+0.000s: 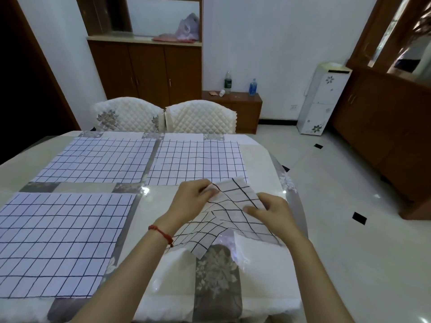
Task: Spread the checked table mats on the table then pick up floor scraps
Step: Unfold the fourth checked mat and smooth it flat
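Head view: both hands are working a fourth checked mat [229,214] over the near right part of the table [258,157]. Left hand [194,199] is pinching the mat's far fold between thumb and fingers; right hand [271,212] is gripping its right edge, thumb lying on top. Mat is lifting off the surface, bunched and part-folded, lower corner hanging toward the near table edge. Three other checked mats are lying flat: far-left mat [98,160], far-right mat [198,160], near-left mat [60,243]. Red cord bracelet [161,233] is sitting on the left wrist. Two quilted chairs [163,116] are standing at the far side. Containers: two bottles [240,83] and a tipped paper cup [222,92] are sitting on a low cabinet [242,106], contents not readable; a plastic bag [188,26] is resting on the sideboard counter [116,38], contents unclear. White dispenser [323,99] is standing by the right wall.
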The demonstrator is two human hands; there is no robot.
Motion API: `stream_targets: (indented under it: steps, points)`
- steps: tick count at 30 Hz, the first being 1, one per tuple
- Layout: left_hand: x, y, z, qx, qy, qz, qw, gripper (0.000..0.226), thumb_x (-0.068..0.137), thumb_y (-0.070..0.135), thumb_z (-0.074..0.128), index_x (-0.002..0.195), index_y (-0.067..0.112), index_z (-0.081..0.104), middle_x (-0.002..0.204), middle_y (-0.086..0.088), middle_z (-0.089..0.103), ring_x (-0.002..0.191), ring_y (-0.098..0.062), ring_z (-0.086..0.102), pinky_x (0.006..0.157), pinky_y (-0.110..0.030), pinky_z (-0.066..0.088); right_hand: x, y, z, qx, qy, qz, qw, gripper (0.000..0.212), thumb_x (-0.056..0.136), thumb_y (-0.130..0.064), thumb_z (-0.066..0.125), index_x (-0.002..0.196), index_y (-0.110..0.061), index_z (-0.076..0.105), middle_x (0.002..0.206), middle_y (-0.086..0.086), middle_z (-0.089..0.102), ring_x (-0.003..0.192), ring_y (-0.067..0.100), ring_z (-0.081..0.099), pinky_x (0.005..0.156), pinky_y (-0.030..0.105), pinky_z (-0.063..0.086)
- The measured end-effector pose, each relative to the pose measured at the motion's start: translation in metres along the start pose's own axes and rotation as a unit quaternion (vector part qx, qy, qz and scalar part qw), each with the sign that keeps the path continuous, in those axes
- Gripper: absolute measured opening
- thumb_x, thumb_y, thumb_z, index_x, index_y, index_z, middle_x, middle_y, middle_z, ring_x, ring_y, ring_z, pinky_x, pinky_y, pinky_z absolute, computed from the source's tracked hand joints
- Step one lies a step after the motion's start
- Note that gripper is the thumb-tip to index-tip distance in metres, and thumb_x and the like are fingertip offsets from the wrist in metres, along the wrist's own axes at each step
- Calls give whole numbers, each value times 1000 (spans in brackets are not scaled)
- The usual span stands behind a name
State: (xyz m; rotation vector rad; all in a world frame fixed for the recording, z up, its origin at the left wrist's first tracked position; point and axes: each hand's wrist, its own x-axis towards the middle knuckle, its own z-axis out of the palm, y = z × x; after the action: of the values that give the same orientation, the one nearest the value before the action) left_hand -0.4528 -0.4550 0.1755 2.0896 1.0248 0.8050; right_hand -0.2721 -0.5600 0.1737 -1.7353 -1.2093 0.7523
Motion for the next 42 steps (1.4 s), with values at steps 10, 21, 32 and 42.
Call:
stream_targets:
  steps: [10,21,32,42]
  points:
    - [5,-6,-27,-117,82,-64,988,31,87,15,58,64,-5,53,54,-3,39,53,-12,35,52,-24,27,-2,37,-8,91,36,68,993,14,77,-2,69,66,-11,69,57,-9,66,59,4,59,59,14,45]
    - [9,-17,-21,-90,203,-183,958,22,86,21,60,106,11,59,101,6,60,95,-17,55,82,-30,44,8,-3,-6,191,133,3,973,33,80,1,65,55,-17,54,39,-18,55,40,-7,52,45,3,38]
    - [-15,45,37,-159,162,-49,973,23,84,15,64,107,14,65,92,17,57,84,8,58,64,0,43,24,-32,41,67,154,-50,985,7,81,-17,66,76,-19,69,66,-13,65,61,-3,59,61,14,46]
    - [-12,43,32,-294,155,-130,934,24,87,17,60,110,15,66,94,7,69,99,-11,65,79,-13,52,13,-31,51,94,98,-94,986,20,85,-22,64,104,-21,69,87,-12,70,80,8,68,74,23,56]
